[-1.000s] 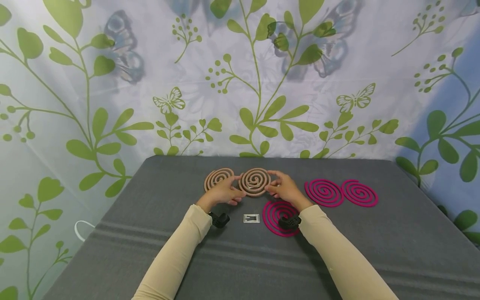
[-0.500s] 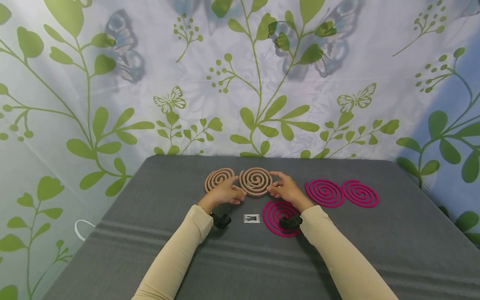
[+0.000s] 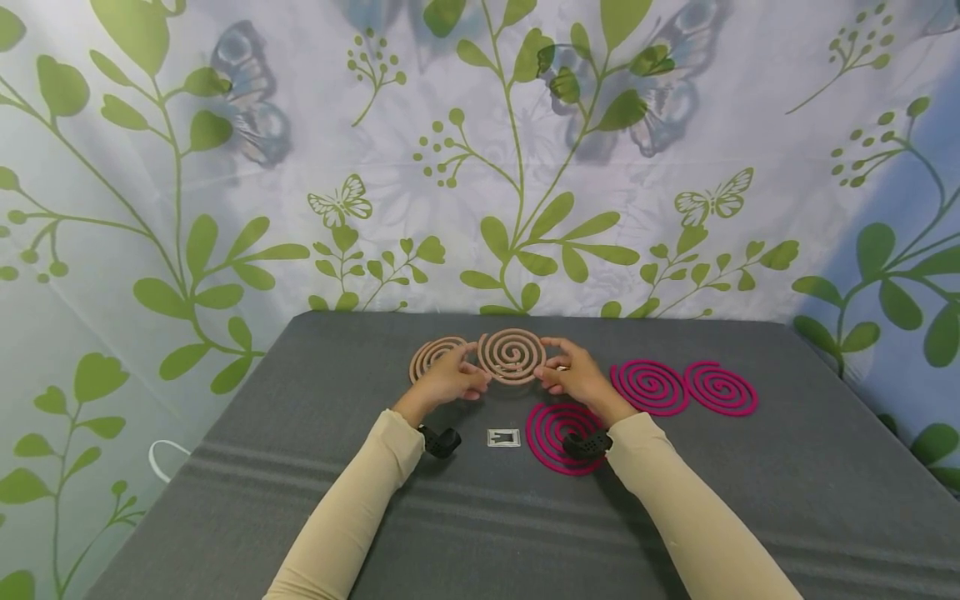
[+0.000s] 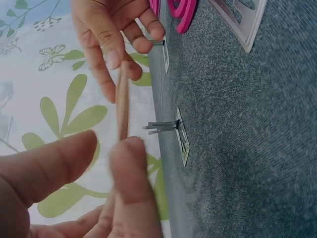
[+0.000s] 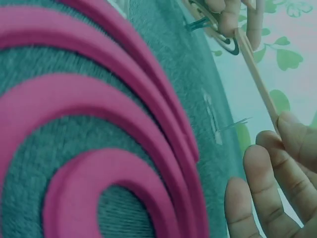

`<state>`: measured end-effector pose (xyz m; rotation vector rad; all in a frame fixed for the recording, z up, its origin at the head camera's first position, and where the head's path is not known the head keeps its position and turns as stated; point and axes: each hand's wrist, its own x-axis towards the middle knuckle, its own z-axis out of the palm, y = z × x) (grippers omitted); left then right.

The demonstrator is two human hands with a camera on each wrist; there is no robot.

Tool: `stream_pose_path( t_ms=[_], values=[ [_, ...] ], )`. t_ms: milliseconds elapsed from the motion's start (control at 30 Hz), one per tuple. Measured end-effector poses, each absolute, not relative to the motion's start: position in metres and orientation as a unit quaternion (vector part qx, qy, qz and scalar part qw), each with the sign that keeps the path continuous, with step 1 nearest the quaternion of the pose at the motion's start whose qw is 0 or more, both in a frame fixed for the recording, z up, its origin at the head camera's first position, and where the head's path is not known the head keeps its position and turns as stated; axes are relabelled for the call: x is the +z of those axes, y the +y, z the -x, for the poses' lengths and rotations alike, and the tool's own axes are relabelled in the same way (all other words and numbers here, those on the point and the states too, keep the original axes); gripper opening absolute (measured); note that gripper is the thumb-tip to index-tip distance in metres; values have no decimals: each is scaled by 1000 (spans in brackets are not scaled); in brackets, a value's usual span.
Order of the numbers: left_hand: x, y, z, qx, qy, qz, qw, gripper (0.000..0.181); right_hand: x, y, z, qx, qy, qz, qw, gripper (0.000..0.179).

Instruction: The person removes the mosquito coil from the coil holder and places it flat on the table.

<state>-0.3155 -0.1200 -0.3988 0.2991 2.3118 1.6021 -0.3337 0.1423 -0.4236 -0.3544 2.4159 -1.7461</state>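
A brown mosquito coil (image 3: pixel 513 357) is held up between both hands, seen edge-on in the wrist views. My left hand (image 3: pixel 447 379) grips its left edge with thumb and fingertips. On the opposite edge, my right hand (image 3: pixel 577 377) pinches it between thumb and index finger, the other fingers spread below. A small metal stand (image 4: pixel 182 136) with raised prongs sits on the table beside the coil, apart from it in the left wrist view. Behind my left hand, partly hidden, lies another brown coil (image 3: pixel 413 365).
A pink coil (image 5: pixel 64 94) lies under my right wrist. Two more pink coils, including the far right coil (image 3: pixel 722 387), lie to the right. A flat metal stand (image 3: pixel 503 437) rests between the forearms on the grey table (image 3: pixel 480 533). A leaf-patterned curtain (image 3: pixel 420 200) hangs behind.
Both hands have raised the brown coil off the table, away from the metal stand that showed through its rings. The other coils and the flat stand stay put.
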Motion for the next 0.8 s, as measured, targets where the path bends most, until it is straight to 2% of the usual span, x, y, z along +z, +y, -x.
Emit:
stream_pose_path(
  t_ms=[367,633,800],
  values=[
    [-397,-117,315,571,809,-109,92,67,-417,152,326,-606,778,151,71,72],
    [-385,-117,309,575,800,-147,92,66,-414,172,320,-648,733,176,108,82],
    [-377,-118,304,583,785,-177,110,65,-411,182,315,-647,722,214,120,89]
  ],
)
